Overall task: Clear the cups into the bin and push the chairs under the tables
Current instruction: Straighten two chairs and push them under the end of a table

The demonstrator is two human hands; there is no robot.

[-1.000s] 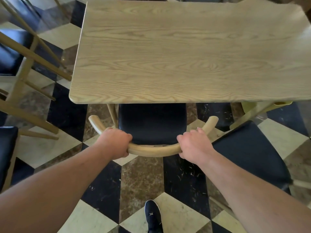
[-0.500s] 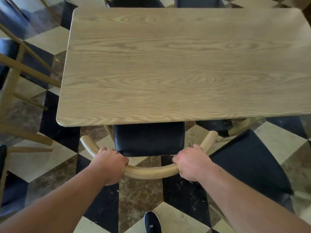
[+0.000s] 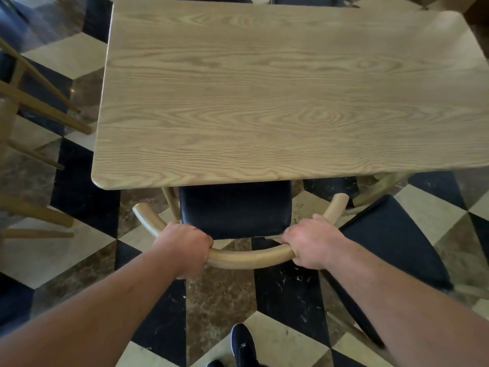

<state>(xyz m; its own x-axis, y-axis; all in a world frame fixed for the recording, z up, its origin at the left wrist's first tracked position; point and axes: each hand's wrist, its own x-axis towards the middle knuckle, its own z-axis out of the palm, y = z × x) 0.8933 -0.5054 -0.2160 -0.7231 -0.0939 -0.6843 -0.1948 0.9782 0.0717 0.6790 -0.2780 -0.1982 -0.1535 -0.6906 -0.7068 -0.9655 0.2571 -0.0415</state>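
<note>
A wooden chair (image 3: 248, 258) with a curved back rail and a dark blue seat stands at the near edge of a light wooden table (image 3: 264, 102). Most of its seat sits under the tabletop. My left hand (image 3: 185, 247) grips the left part of the curved rail. My right hand (image 3: 312, 242) grips the right part of the same rail. No cups show on the tabletop.
A second dark-seated chair (image 3: 391, 250) stands angled out at the right. More wooden chairs (image 3: 31, 107) stand at the left, and two dark seats (image 3: 307, 0) show at the table's far edge. The floor is checkered tile. My shoe (image 3: 242, 345) is below.
The chair has slid further under the table with both hands still on its rail, and the view has drawn closer to the tabletop.
</note>
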